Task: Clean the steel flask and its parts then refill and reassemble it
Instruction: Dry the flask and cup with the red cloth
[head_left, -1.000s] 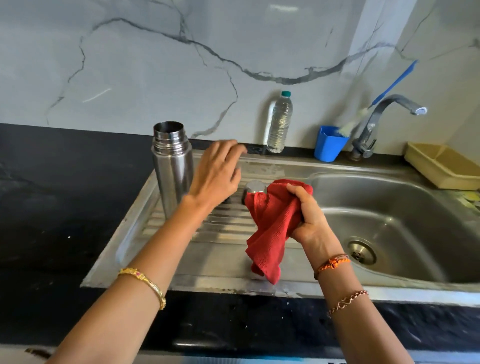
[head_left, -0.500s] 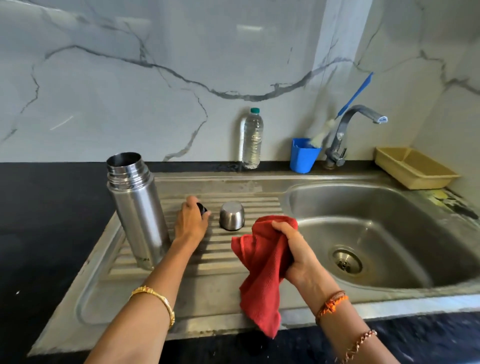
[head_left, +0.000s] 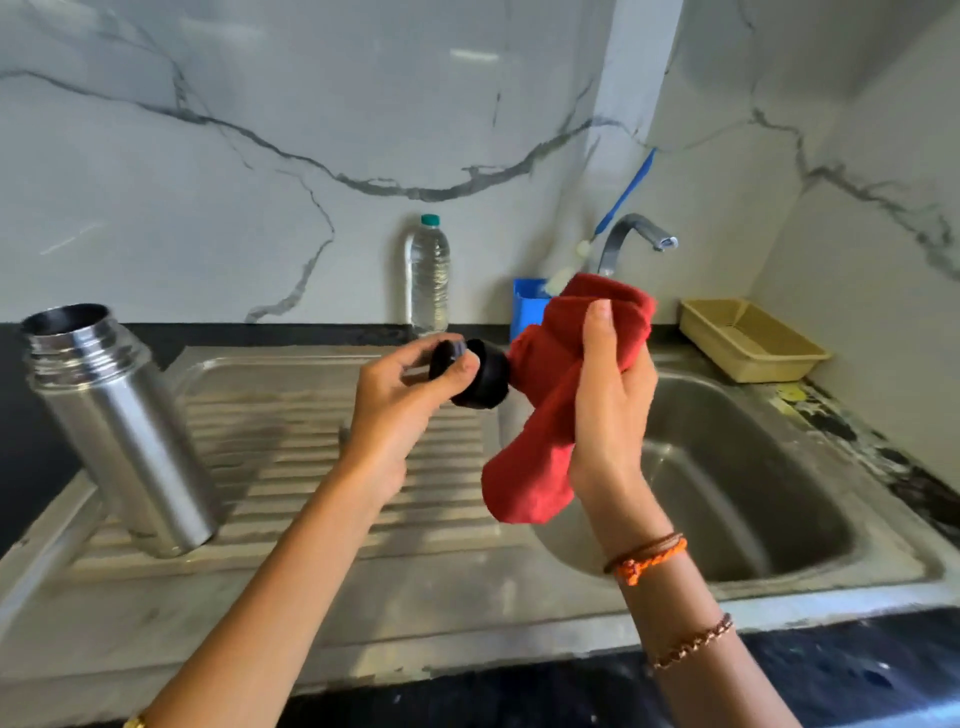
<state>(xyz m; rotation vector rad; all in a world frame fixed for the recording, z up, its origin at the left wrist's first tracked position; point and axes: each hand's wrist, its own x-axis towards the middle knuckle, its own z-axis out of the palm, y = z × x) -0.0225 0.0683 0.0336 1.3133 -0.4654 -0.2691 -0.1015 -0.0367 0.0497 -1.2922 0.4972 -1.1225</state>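
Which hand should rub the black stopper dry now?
The right hand, probably: it already grips the red cloth right against the black stopper, which the left hand holds.

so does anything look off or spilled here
Nothing spilled. The flask stands open on the drainboard; its lean looks like lens distortion. Only the counter edge right of the sink looks chipped and stained.

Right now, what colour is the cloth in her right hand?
Red cloth, clearest in the head view.

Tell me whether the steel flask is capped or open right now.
Open. The steel flask stands on the drainboard with its threaded mouth bare; the left hand holds the black stopper apart from it.
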